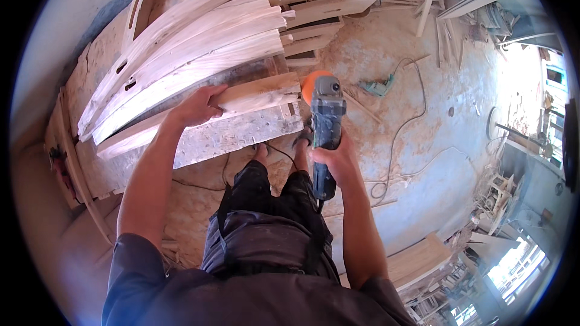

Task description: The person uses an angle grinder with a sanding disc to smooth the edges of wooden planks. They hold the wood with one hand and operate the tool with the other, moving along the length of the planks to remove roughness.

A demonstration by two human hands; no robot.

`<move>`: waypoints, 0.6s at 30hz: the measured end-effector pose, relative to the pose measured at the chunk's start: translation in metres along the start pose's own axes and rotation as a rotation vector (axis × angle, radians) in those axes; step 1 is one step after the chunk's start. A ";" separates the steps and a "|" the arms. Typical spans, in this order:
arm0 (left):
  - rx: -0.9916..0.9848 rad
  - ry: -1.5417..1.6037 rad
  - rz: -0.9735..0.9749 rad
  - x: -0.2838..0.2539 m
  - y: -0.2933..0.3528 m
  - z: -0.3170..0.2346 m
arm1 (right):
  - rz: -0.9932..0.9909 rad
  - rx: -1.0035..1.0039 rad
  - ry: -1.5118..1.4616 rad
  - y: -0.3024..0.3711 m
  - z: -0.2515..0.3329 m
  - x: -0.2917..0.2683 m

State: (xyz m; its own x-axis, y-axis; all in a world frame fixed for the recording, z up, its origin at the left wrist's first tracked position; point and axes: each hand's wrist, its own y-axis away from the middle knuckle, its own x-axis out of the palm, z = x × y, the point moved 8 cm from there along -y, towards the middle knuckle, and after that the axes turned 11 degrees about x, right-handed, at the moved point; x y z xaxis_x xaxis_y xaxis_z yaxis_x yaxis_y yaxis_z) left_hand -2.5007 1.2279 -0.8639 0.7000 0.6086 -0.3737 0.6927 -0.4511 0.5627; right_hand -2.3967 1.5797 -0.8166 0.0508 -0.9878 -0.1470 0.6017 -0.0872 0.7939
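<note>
Right hand (338, 160): clenched round the grey body of an angle grinder (326, 127), its orange disc (311, 84) at the end of a curved wooden piece (254, 98). Left hand (196, 107): fingers curled over that same piece, pressing it onto the workbench (199, 142). Behind the piece, on the bench: a stack of similar curved, slotted wooden parts (193, 42). Right of the bench: dusty floor (423, 145) with trailing cables (411, 115) and a green power tool (377, 89). No containers identifiable.
</note>
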 end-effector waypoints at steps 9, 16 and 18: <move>0.036 0.027 -0.032 0.003 -0.004 0.006 | -0.035 0.044 0.039 -0.012 0.013 0.005; 0.056 0.020 -0.135 0.002 -0.008 0.015 | -0.003 0.007 -0.001 0.011 -0.003 0.002; 0.196 -0.368 -0.276 0.003 0.002 -0.019 | -0.023 0.017 -0.152 0.020 -0.002 0.002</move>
State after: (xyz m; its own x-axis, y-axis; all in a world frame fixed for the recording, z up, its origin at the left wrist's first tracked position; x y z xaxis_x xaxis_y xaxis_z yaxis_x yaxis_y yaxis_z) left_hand -2.5007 1.2409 -0.8498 0.4763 0.4679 -0.7444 0.8558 -0.4412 0.2703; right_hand -2.3825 1.5767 -0.8018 -0.0846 -0.9935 -0.0757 0.5875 -0.1111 0.8016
